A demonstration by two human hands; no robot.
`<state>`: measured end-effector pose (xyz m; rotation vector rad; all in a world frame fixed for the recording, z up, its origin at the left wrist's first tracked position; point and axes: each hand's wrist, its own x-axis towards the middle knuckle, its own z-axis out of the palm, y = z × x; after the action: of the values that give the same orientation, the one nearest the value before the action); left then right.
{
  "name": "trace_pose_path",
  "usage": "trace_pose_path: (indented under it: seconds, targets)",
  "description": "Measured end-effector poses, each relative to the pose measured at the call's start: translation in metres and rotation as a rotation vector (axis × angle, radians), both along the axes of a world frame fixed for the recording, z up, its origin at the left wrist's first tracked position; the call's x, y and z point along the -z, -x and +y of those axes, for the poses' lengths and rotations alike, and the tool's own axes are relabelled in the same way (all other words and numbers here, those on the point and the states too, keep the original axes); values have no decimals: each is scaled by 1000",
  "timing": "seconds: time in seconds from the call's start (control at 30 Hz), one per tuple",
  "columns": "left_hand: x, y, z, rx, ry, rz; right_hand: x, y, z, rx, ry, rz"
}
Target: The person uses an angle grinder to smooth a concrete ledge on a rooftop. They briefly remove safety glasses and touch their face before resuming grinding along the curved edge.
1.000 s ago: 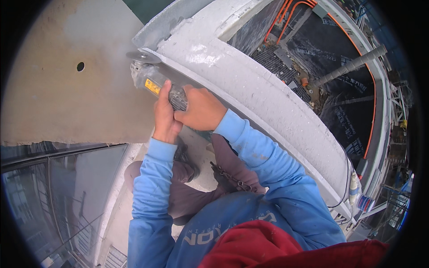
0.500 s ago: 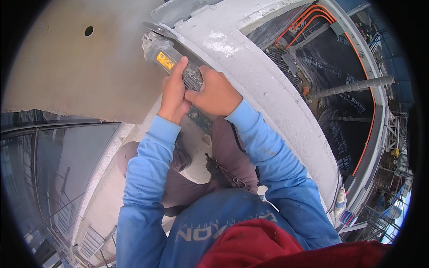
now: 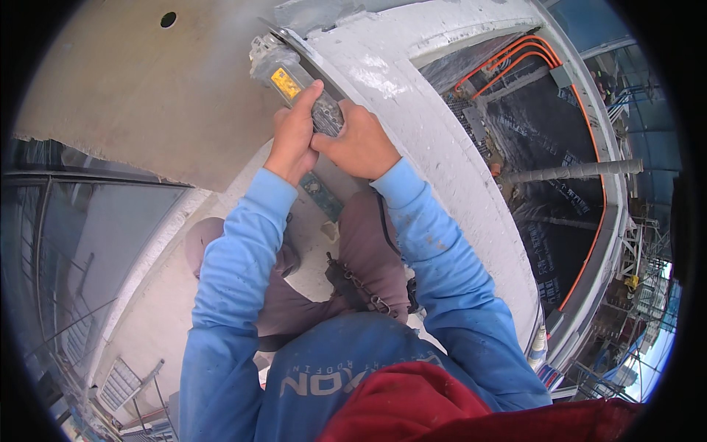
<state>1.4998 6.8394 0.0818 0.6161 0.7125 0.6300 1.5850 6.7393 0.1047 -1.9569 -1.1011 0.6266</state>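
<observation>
A dusty grey angle grinder point(image 3: 294, 77) with a yellow label is gripped between my two hands at upper centre. Its thin disc point(image 3: 280, 35) is edge-on against the side of a pale curved ledge point(image 3: 449, 169), beside a large tan panel point(image 3: 140, 96). My left hand point(image 3: 294, 140) wraps the near side of the body, thumb pointing up along it. My right hand point(image 3: 361, 144) closes over the rear part from the right. Whether the disc cuts into the ledge I cannot tell. Below the hands, a dull green strip point(image 3: 320, 197) lies beside my knee.
Right of the ledge is a recess lined with black sheeting point(image 3: 552, 169), with orange conduits point(image 3: 515, 55) and a grey pole point(image 3: 574, 171) across it. A white tube point(image 3: 540, 345) stands by the ledge at lower right. Glazing point(image 3: 96, 221) and a metal ladder point(image 3: 121, 383) are at left.
The whole view has shifted and turned slightly, so the panel's hole sits higher and further right. Both hands keep their hold, and the grinder stays along the ledge's edge.
</observation>
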Motion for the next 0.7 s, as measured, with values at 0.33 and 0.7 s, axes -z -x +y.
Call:
trace_pose_path:
  seconds: [0.33, 0.7]
  targets:
    - [2, 0, 9, -10, -1, -27, -1, 1, 10, -7, 7, -31]
    - [6, -1, 14, -18, -45, -29, -7, 0, 17, -24, 52, 41]
